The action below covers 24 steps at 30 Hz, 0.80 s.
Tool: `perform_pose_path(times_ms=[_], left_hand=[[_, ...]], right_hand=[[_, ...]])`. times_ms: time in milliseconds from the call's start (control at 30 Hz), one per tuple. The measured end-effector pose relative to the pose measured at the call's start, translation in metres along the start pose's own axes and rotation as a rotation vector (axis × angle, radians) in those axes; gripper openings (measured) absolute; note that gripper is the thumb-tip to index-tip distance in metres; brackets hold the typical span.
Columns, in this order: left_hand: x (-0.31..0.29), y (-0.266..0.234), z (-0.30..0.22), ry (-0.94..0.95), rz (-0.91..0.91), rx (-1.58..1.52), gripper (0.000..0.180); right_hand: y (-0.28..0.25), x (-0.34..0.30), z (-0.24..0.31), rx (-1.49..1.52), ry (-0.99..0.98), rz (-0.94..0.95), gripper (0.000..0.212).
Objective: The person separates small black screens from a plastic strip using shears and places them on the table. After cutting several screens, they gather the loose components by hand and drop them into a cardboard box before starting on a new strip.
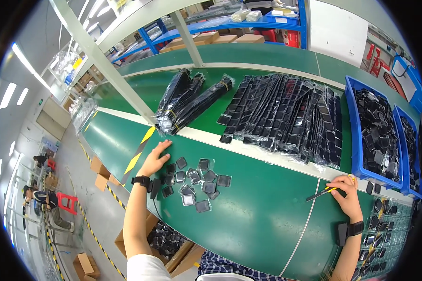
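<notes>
My left hand [155, 160] rests on the green worktop with its fingers stretched out, holding nothing. Just right of it lies a loose group of small square black pieces [209, 187], several of them in clear plastic wrap. At the right, my right hand [346, 193] is closed around a slim black-and-yellow tool [318, 194], whose dark end points left over the worktop; its exact kind is not clear. Beyond both hands lie long strips of black squares in clear film [281, 117], side by side. Bundled strips [197, 103] tied with bands lie behind my left hand.
Two blue bins [355, 136] full of black pieces stand at the far right. A grey post [112, 70] rises behind my left hand. Below the near edge is a cardboard box [185, 255] of black pieces. More pieces lie on a gridded mat [393, 243] beside my right forearm.
</notes>
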<state>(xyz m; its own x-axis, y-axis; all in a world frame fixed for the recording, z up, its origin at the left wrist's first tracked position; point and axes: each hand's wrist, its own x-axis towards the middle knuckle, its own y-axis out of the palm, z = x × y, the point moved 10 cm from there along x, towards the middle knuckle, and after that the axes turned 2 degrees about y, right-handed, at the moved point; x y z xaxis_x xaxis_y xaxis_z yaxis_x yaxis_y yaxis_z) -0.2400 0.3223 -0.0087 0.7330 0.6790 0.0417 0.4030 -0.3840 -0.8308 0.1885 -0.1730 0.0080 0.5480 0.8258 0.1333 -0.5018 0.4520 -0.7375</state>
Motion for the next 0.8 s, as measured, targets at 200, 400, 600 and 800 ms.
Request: perform_pose_path(times_ms=[200, 400, 600, 800], left_hand=[[-0.063, 0.031, -0.092, 0.129, 0.237, -0.127, 0.074], [-0.098, 0.033, -0.052, -0.008, 0.075, 0.249, 0.133], [-0.071, 0.060, -0.085, -0.019, 0.159, 0.227, 0.148], [-0.042, 0.079, -0.121, -0.013, 0.147, 0.239, 0.138]], right_hand=[[-0.001, 0.000, -0.002, 0.003, 0.031, 0.022, 0.025], [0.000, 0.002, 0.001, 0.007, 0.011, 0.023, 0.026], [-0.001, 0.001, -0.001, 0.003, 0.006, 0.016, 0.026], [0.000, 0.001, 0.000, 0.005, 0.020, 0.019, 0.026]])
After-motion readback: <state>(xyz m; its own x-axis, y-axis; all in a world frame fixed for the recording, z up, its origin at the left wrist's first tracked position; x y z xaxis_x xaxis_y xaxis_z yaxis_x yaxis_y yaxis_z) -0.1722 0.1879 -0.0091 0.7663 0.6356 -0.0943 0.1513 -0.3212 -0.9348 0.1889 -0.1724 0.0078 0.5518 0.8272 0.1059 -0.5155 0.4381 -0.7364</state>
